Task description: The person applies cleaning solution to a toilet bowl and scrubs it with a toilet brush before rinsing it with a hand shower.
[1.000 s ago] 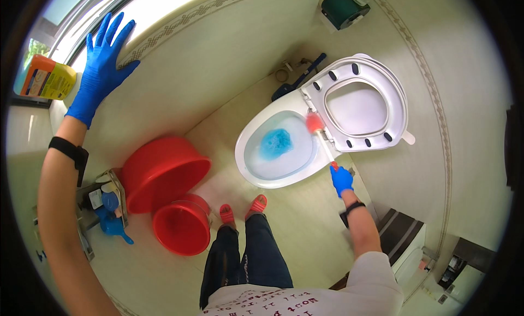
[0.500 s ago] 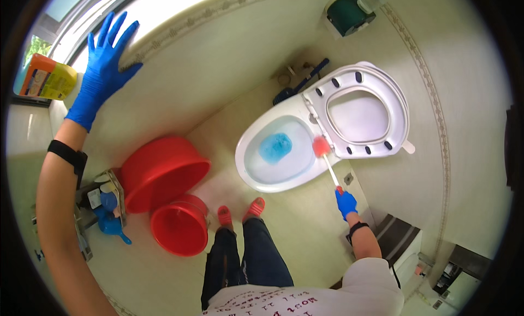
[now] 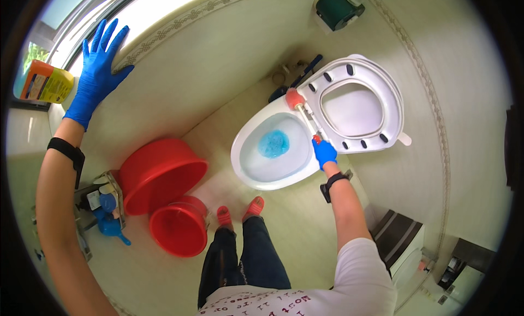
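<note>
Toilet (image 3: 254, 173), white with its seat raised and blue liquid inside, fills the view from the centre toward two o'clock. A red basin (image 3: 164, 162) lies between eight and nine o'clock, touching a smaller red bucket (image 3: 180, 231) between seven and eight. At one o'clock, the red-headed brush (image 3: 295, 99) reaches the toilet's back rim near the hinges. The person's gloved left hand (image 3: 97, 75), at ten o'clock, spreads its fingers wide over the windowsill's edge; their gloved right hand (image 3: 326, 154), at three, curls its fingers around the brush's handle.
</note>
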A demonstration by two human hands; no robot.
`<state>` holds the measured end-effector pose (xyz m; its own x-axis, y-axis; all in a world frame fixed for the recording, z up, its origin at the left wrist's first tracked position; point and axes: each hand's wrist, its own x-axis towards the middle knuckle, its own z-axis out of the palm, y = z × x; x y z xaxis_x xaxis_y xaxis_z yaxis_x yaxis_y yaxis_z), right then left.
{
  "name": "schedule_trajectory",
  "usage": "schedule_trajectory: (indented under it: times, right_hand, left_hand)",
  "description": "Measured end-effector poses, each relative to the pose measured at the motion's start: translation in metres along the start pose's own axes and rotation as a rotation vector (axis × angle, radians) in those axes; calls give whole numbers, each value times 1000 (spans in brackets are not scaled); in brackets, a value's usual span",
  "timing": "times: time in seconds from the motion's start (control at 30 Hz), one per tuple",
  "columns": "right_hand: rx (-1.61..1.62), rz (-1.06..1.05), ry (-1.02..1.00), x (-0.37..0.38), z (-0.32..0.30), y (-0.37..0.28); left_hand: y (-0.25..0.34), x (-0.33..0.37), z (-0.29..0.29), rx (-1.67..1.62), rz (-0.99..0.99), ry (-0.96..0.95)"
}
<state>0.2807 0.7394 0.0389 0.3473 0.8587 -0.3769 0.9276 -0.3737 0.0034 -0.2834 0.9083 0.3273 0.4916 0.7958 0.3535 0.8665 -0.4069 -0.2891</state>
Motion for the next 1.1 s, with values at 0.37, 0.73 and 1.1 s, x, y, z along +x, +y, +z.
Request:
schedule_trajectory:
  times: [0.37, 0.73, 1.1]
  right_hand:
    - [571, 225, -327, -14, 28, -60]
    - [577, 282, -235, -37, 68, -41]
    - [500, 239, -218, -3, 52, -35]
  left_hand:
    - [-13, -11, -16, 16, -27, -42]
    - [-11, -3, -13, 3, -30, -41]
    - [0, 8, -11, -49, -37, -19]
